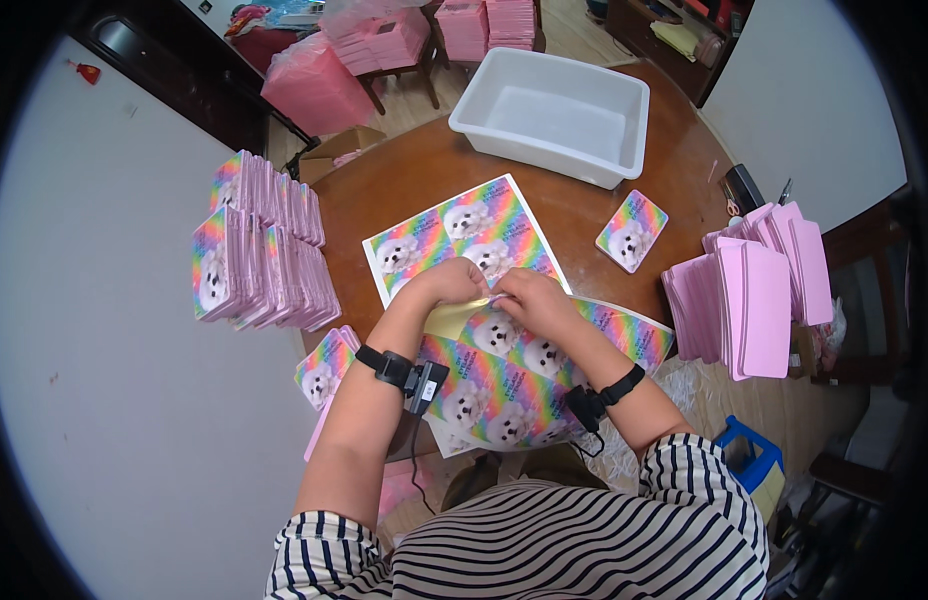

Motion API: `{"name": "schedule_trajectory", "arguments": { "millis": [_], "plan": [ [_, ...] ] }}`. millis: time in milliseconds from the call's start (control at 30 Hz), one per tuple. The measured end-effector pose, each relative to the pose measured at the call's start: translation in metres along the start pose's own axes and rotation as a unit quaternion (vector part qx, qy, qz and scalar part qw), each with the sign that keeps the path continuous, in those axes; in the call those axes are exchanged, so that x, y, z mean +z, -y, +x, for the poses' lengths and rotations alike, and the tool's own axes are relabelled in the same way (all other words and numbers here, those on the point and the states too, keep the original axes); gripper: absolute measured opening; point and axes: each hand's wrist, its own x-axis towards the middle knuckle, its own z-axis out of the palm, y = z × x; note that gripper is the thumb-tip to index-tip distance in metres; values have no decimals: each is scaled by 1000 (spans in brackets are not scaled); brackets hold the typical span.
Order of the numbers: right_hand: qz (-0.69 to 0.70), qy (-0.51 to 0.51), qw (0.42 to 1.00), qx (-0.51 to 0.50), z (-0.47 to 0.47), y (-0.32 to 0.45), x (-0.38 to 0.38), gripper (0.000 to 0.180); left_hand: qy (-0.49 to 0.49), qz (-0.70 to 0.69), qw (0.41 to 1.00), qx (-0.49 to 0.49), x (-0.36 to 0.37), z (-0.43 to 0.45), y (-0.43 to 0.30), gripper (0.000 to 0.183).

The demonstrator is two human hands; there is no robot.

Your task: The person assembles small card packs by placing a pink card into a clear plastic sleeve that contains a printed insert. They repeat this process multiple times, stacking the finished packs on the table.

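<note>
A rainbow-patterned sticker sheet (501, 379) with white fluffy dog pictures and lettering hangs bent over the near table edge. At its upper edge, the fingertips of my left hand (453, 280) and my right hand (537, 301) pinch it, close together. Just below my left fingers a patch of bare yellow backing (450, 321) shows. What exactly lies between the fingertips is too small to tell. Beyond my hands lies another printed sheet (471, 219), flat on the table and partly covered by them.
A white plastic tub (550, 154) stands on the wooden table (396, 172). Pink boxes with dog fronts (261, 259) are stacked left; more (325, 367) lie nearer. One dog-print box (631, 231) lies alone right, near plain pink boxes (734, 307). A blue stool (749, 454) stands below right.
</note>
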Motion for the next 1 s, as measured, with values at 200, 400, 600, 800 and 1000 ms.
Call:
{"name": "schedule_trajectory", "arguments": {
  "millis": [200,400,600,800,1000],
  "plan": [
    [-45,-95,988,-110,-4,-3,10,12,2,-2,1000,-23,-2,5,7,20],
    [-128,-150,959,-206,-14,-14,21,14,-150,49,986,-49,3,31,21,19],
    [-119,-128,965,-197,-89,-8,42,14,-312,186,931,41,10,80,46,22],
    [-105,-87,982,-132,-183,26,34,14,-363,183,905,126,13,109,66,13],
    [-86,-114,990,-12,-198,64,-13,16,-380,138,901,159,9,78,56,44]
  ]
}}
